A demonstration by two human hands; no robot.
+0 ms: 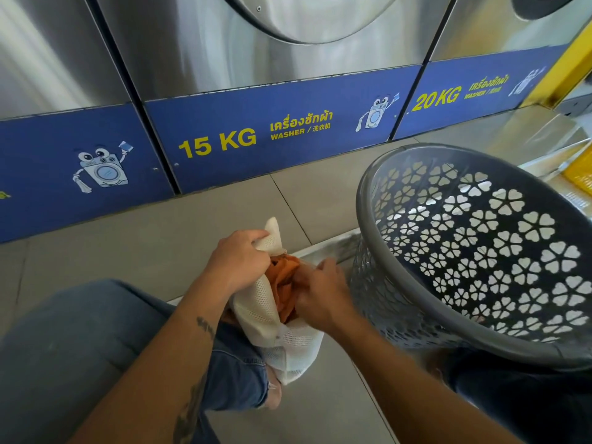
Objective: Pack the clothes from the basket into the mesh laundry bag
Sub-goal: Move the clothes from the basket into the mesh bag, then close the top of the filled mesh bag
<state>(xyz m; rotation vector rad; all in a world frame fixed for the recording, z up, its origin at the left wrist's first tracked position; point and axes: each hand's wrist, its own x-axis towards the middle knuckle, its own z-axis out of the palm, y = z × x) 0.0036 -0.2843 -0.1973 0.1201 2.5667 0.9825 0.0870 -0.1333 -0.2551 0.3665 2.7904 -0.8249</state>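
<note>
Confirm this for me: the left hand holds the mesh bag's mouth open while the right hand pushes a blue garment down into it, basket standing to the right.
Wrong on one point: the garment is orange, not blue. The head view shows the left hand gripping the white mesh bag at its mouth, the right hand pressing the orange cloth in, and the grey basket to the right.

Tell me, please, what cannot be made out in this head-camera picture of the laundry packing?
- Bottom of the grey basket: cut off by its own near rim, so whether clothes remain is unclear.
- Right hand fingertips: buried in the orange garment at the bag's mouth.
- Contents of the mesh laundry bag: veiled by the mesh and the left hand, which grips its edge.
- Washer doors: cropped by the top edge.
</note>
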